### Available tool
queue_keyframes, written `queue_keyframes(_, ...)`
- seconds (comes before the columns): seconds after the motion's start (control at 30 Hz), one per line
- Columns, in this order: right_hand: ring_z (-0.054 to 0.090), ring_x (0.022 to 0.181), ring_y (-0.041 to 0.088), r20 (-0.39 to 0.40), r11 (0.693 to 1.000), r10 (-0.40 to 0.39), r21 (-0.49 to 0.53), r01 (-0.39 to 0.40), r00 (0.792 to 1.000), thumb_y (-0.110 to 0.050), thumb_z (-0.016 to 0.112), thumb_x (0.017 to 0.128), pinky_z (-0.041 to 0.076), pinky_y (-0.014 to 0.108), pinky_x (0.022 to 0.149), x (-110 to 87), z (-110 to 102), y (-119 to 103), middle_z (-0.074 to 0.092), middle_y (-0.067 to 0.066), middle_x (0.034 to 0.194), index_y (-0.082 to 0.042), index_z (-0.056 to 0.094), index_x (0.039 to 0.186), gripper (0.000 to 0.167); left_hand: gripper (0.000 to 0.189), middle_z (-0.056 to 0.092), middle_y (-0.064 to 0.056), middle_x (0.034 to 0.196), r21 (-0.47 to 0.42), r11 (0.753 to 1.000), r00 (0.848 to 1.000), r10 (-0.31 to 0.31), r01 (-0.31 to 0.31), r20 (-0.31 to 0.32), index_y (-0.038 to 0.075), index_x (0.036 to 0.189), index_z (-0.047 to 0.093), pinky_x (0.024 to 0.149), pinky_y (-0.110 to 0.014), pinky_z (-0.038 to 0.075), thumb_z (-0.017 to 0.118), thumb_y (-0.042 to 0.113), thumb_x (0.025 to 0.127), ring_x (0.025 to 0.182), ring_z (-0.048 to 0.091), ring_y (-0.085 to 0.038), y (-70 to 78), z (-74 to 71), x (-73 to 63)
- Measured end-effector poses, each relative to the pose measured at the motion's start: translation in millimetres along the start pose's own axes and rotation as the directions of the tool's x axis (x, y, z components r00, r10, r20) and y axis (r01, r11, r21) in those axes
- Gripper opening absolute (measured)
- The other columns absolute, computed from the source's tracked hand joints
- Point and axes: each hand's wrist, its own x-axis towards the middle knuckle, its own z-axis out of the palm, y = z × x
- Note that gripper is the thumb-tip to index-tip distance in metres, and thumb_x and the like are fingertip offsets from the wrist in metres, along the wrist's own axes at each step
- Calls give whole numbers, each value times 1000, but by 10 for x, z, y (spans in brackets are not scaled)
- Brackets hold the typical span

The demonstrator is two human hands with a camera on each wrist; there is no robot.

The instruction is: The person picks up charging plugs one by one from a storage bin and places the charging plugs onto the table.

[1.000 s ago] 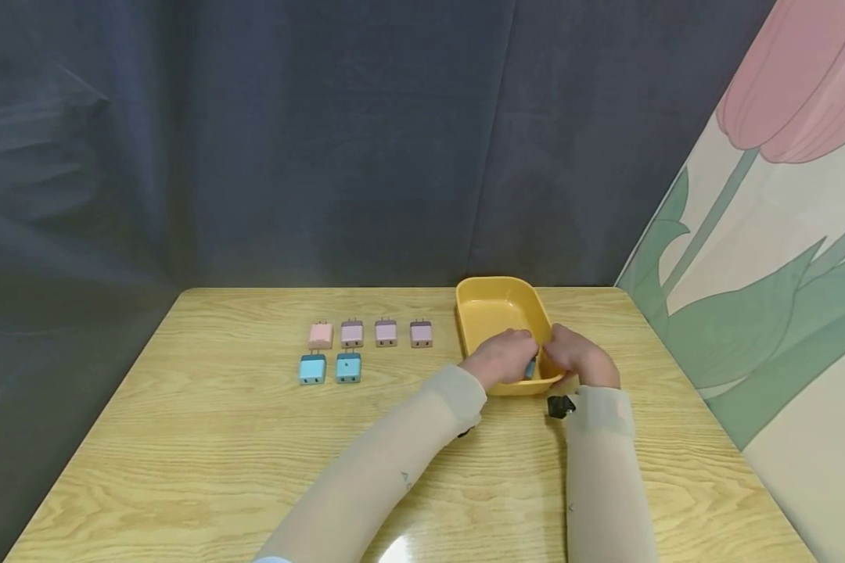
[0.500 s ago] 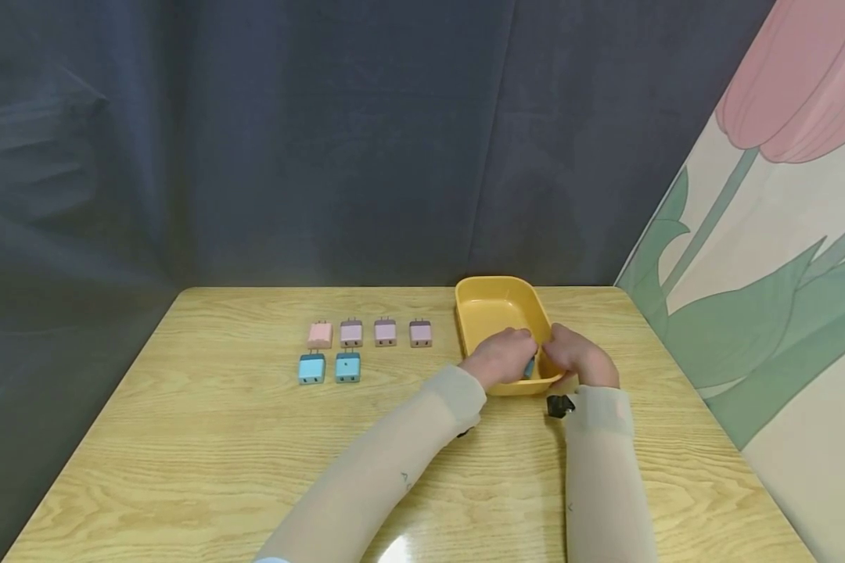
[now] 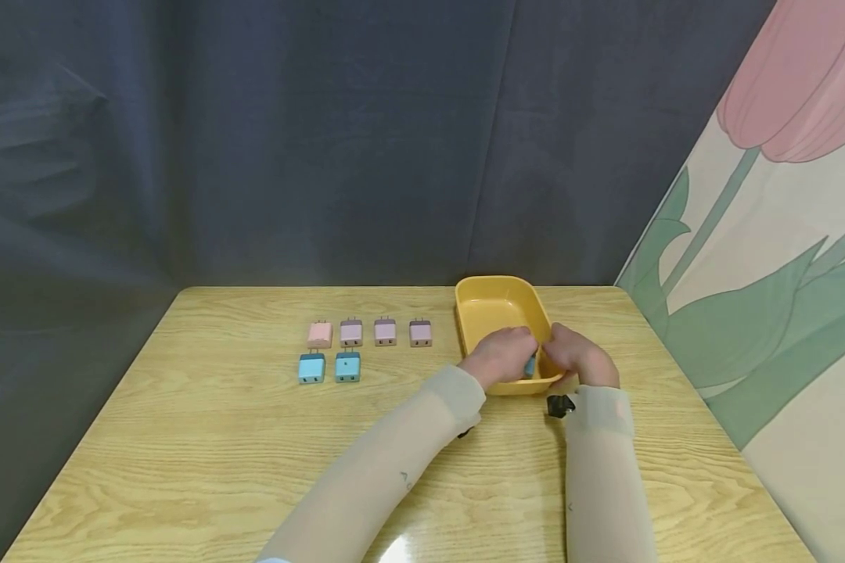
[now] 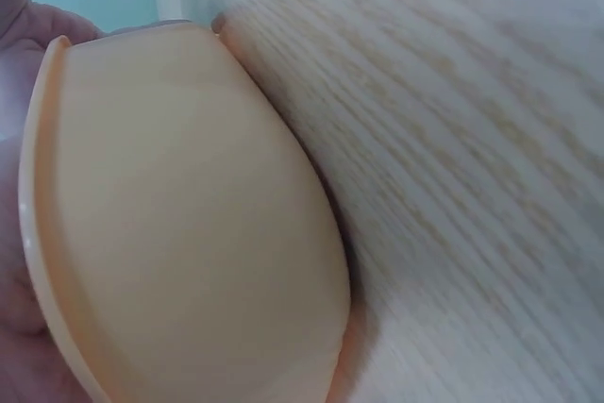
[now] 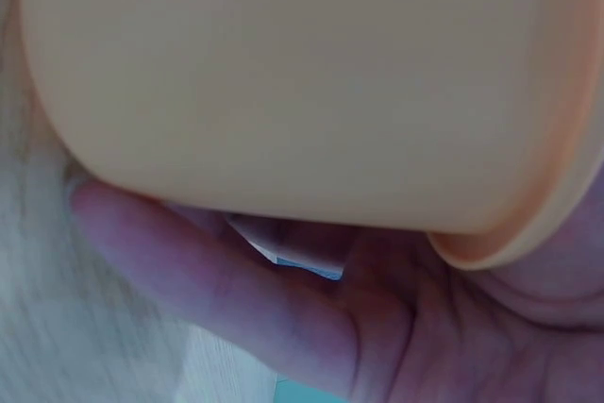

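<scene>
A deep yellow plastic tray stands at the back right of the table. My left hand reaches over its near rim with curled fingers, holding a blue charger that is mostly hidden beneath them. With my right hand I grip the tray's right side; in the right wrist view the thumb lies along the outer wall. The left wrist view is filled by the tray's outside, with part of a hand behind its rim.
Left of the tray, chargers lie in two rows: a pink charger and several purple chargers behind, two blue chargers in front. A dark curtain hangs behind the table; a tulip-patterned wall is on the right.
Both hands and the tray stay practically in place. The rows of chargers have not moved.
</scene>
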Motion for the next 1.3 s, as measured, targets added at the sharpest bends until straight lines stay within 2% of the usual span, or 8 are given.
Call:
queue_keyframes(0.2,72,74,22,9,1000,-16,22,16,1000,-17,42,113,67,41,65,5,1,5,69,16,92,5,61,119,30,12,69,4,110,4,1000,1000,-4,4,-20,20,100,72,79,-23,52,78,29,101,91,59,-10,-3,-34,-16)
queue_keyframes(0.43,72,77,23,-1,1000,10,12,-10,1000,-11,43,109,67,40,66,12,3,18,69,17,96,7,59,116,25,30,70,4,124,-26,999,999,-28,27,-38,20,120,77,89,-22,57,86,35,95,105,65,-13,-7,-73,-25)
queue_keyframes(0.73,72,82,25,2,999,29,19,-29,1000,-9,42,107,68,41,68,11,-9,13,67,19,102,8,56,122,26,29,68,4,118,-80,996,997,-33,28,-63,19,118,79,88,-21,55,88,30,93,105,64,-13,-40,-92,-64)
queue_keyframes(1.03,70,101,34,16,997,72,40,-73,997,-7,35,106,70,44,71,32,-15,1,58,28,117,13,43,135,36,45,69,4,129,-135,989,994,-74,62,-82,20,135,76,90,-20,56,88,28,92,108,63,-13,-98,-158,-163)
queue_keyframes(1.3,70,84,26,-10,997,71,15,-71,997,-7,41,103,68,40,69,14,13,15,61,20,106,10,49,134,36,49,68,3,130,-120,991,992,-68,55,-102,20,139,74,89,-19,56,87,29,92,106,63,-13,-157,-181,-211)
